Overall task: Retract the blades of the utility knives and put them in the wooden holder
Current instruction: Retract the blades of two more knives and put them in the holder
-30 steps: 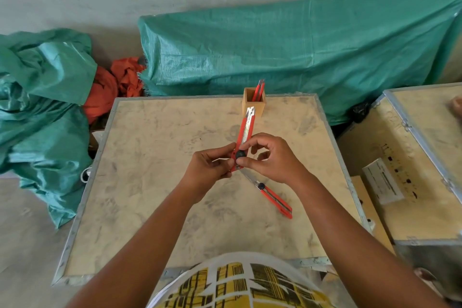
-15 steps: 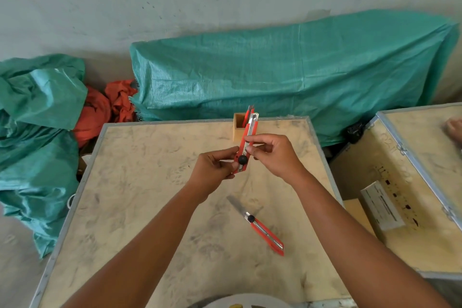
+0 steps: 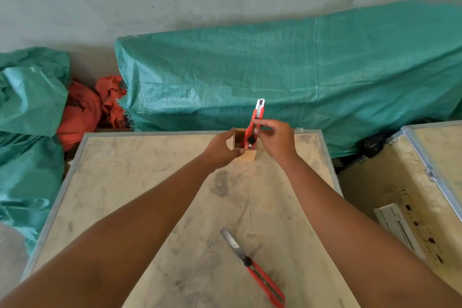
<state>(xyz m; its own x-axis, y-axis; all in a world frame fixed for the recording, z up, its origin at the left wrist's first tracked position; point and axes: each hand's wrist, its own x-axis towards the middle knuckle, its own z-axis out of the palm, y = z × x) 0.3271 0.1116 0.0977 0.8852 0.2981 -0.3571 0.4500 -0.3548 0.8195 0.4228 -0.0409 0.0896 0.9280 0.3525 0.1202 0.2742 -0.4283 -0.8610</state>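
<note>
Visibly two utility knives (image 3: 255,122) (image 3: 255,270), one holder (image 3: 246,151)

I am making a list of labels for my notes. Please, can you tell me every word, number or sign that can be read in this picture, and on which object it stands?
No text can be read.
White label on the crate at the right: printed lines, too blurred to read.
Dark stencil marks on that crate: not legible.
Utility knives and wooden holder: no marking visible.
</note>
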